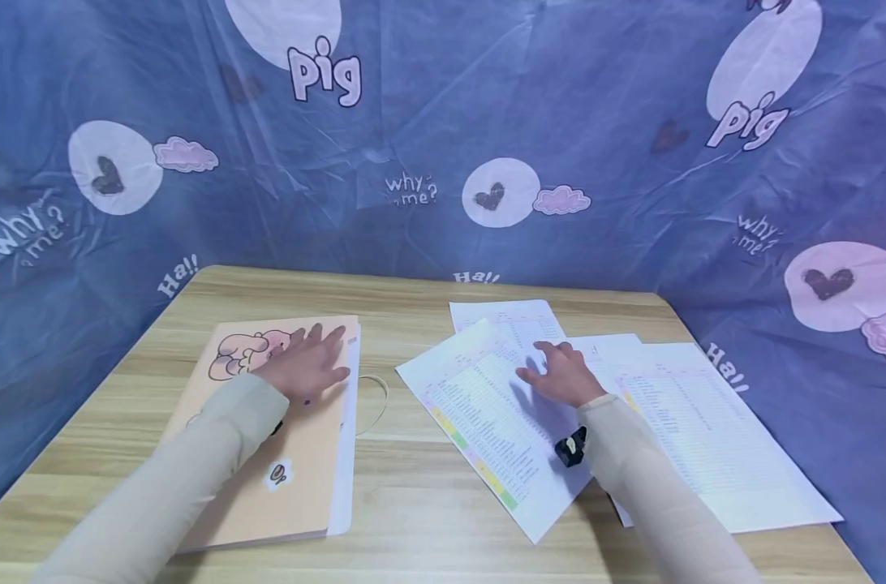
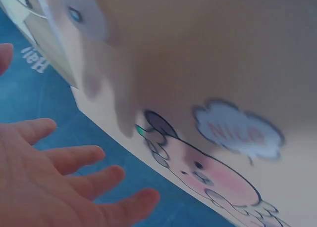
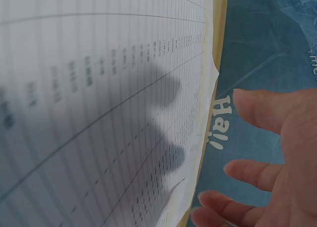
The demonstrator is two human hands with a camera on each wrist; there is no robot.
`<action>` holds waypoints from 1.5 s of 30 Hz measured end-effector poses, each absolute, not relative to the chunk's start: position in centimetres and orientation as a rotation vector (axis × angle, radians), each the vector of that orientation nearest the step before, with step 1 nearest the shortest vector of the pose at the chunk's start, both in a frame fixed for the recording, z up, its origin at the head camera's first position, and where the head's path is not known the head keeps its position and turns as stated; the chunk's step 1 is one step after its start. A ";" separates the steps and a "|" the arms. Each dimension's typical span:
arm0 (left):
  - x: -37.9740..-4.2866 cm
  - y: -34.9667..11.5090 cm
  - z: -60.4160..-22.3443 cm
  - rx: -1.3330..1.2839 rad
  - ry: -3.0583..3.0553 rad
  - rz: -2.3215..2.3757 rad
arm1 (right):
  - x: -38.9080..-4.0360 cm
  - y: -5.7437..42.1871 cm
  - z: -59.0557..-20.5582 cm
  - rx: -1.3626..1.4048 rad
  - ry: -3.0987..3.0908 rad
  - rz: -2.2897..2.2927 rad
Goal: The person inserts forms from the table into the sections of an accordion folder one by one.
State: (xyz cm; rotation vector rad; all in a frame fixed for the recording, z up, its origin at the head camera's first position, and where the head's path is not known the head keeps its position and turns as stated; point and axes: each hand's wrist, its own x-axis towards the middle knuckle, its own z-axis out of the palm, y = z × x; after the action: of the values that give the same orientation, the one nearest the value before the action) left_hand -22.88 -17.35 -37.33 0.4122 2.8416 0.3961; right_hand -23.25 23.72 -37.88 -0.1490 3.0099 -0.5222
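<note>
A peach-coloured cartoon folder (image 1: pixel 304 454) lies at the left, its white inner edge showing along the right side. Over its upper part is my left hand (image 1: pixel 303 367), fingers spread and holding nothing. The left wrist view shows the hand (image 2: pixel 54 182) apart from the cover, above its shadow; a pink animal and a "Nice" cloud are printed there. My right hand (image 1: pixel 562 373) hovers above a printed sheet (image 1: pixel 479 414) with a coloured strip along its edge. In the right wrist view, a gap separates the hand's loosely bent fingers (image 3: pixel 252 173) from the ruled page.
A thin elastic loop (image 1: pixel 384 397) sticks out from the folder's right side onto the wooden table (image 1: pixel 414 503). More printed sheets (image 1: pixel 713 438) overlap at the right, and one (image 1: pixel 509 312) lies farther back. Blue patterned cloth (image 1: pixel 414 105) hangs behind and at both sides.
</note>
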 end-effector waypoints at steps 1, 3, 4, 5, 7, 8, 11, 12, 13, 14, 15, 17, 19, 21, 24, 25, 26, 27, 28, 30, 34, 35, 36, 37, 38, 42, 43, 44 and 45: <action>-22.6 -17.1 -37.3 0.406 2.840 0.396 | -23.1 23.9 -37.9 -0.149 3.000 -0.522; -22.1 -16.7 -37.2 0.393 2.833 0.376 | -22.9 24.1 -37.9 -0.164 2.990 -0.510; -21.8 -16.5 -37.2 0.384 2.825 0.368 | -22.8 24.3 -38.0 -0.176 2.987 -0.504; -21.5 -16.2 -37.2 0.372 2.816 0.359 | -22.7 24.5 -38.0 -0.186 2.985 -0.499; -20.8 -15.8 -37.2 0.356 2.803 0.339 | -22.5 24.9 -38.1 -0.205 2.984 -0.483; -20.6 -15.6 -37.3 0.350 2.798 0.327 | -22.4 25.1 -38.1 -0.211 2.985 -0.477; -19.9 -15.1 -37.5 0.340 2.786 0.315 | -22.1 25.6 -38.2 -0.203 2.972 -0.470; -19.8 -15.0 -37.7 0.344 2.785 0.314 | -22.0 25.7 -38.2 -0.199 2.966 -0.467; -19.7 -14.9 -37.8 0.347 2.785 0.308 | -21.9 25.8 -38.2 -0.194 2.960 -0.464; -19.6 -14.8 -38.0 0.346 2.782 0.304 | -21.9 25.9 -38.3 -0.193 2.953 -0.465; -19.6 -14.7 -38.1 0.347 2.780 0.295 | -21.8 25.9 -38.3 -0.191 2.946 -0.466; -19.5 -14.6 -38.4 0.344 2.781 0.277 | -21.8 25.9 -38.3 -0.195 2.937 -0.471; -19.5 -14.5 -38.5 0.341 2.781 0.256 | -21.7 26.0 -38.4 -0.216 2.930 -0.477; -19.5 -14.5 -38.5 0.343 2.782 0.240 | -21.7 26.0 -38.6 -0.230 2.929 -0.477; -19.5 -14.4 -38.4 0.352 2.785 0.233 | -21.5 26.1 -38.7 -0.237 2.935 -0.468; -19.5 -14.4 -38.4 0.350 2.784 0.236 | -21.5 26.2 -38.7 -0.229 2.938 -0.465; -19.4 -14.4 -38.3 0.345 2.781 0.243 | -21.5 26.2 -38.7 -0.222 2.941 -0.461; -19.4 -14.4 -38.3 0.338 2.775 0.254 | -21.5 26.2 -38.8 -0.214 2.944 -0.460; -19.4 -14.4 -38.2 0.334 2.770 0.262 | -21.6 26.2 -38.8 -0.208 2.944 -0.460; -19.3 -14.5 -38.1 0.323 2.759 0.281 | -21.6 26.2 -38.7 -0.194 2.940 -0.467; -19.2 -14.6 -37.9 0.332 2.755 0.298 | -21.9 26.4 -38.8 -0.173 2.922 -0.486; -19.2 -14.6 -37.9 0.335 2.757 0.302 | -22.0 26.5 -38.8 -0.167 2.918 -0.490; -19.2 -14.6 -37.9 0.339 2.760 0.303 | -22.0 26.5 -38.9 -0.168 2.916 -0.491; -19.3 -14.6 -37.9 0.338 2.761 0.306 | -22.1 26.6 -38.9 -0.165 2.913 -0.494; -19.3 -14.6 -38.0 0.338 2.763 0.310 | -22.2 26.6 -39.0 -0.163 2.911 -0.496; -19.2 -14.5 -38.1 0.327 2.774 0.298 | -22.2 26.6 -39.0 -0.157 2.896 -0.504; -19.2 -14.5 -38.2 0.326 2.780 0.289 | -22.2 26.6 -39.0 -0.150 2.893 -0.506; -19.2 -14.5 -38.2 0.322 2.785 0.281 | -22.2 26.6 -39.1 -0.149 2.891 -0.506; -19.2 -14.4 -38.3 0.319 2.791 0.271 | -22.2 26.6 -39.1 -0.146 2.889 -0.507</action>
State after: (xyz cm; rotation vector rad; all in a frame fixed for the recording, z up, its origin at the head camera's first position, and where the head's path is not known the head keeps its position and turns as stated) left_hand -19.19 -14.41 -38.29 0.3193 2.7910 0.2710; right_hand -22.24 26.55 -39.06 -0.1457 2.8886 -0.5070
